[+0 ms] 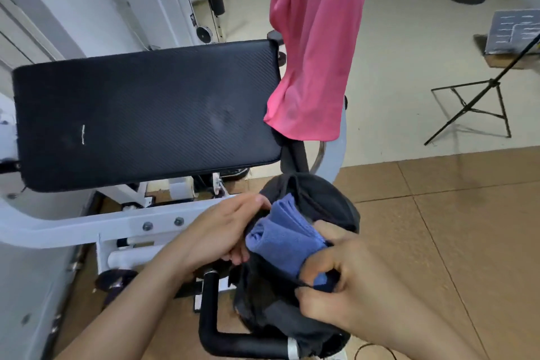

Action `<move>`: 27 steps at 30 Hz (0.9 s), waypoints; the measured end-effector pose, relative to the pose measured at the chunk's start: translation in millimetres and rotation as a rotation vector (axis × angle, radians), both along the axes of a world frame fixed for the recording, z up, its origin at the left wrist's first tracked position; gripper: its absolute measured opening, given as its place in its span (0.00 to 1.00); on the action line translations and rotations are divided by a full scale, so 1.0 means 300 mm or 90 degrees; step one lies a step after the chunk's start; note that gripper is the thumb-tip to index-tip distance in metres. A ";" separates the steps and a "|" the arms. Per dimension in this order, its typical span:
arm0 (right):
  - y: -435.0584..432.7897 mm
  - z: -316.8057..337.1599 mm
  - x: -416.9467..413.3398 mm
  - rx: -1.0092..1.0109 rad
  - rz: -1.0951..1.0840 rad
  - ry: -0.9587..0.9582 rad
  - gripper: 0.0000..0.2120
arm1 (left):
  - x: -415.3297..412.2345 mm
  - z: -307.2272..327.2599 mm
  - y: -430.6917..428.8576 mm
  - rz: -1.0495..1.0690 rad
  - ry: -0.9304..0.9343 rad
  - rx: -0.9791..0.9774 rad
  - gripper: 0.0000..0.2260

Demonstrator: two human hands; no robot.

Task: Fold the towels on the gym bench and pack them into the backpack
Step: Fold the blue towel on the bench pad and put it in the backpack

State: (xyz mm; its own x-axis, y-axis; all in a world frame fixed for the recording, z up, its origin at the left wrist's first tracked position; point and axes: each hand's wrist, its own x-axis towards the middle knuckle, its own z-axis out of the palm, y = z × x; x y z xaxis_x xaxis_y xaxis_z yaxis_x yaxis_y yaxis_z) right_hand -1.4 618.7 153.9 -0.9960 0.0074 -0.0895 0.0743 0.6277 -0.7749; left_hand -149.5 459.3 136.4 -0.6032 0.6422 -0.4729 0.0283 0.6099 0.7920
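Blue towel (285, 235) pinched by right hand (344, 286) at backpack (321, 196) mouth; left hand (222, 231) grips rim; pink towel (315, 47) hangs beyond.

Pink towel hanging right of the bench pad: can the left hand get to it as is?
Probably not yet: the left hand holds the black backpack open beside the folded blue towel. Nothing blocks the pink towel itself.

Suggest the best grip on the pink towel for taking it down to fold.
Probably pinch the pink towel at its free bottom corner nearest the bench pad, fingers coming from the left. It hangs lengthwise with that lower edge loose and unobstructed; its top runs out of frame.
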 end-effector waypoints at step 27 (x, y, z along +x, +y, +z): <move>0.264 -0.149 -0.179 -0.201 -0.115 0.044 0.12 | 0.410 -0.109 0.199 0.908 -0.208 0.451 0.10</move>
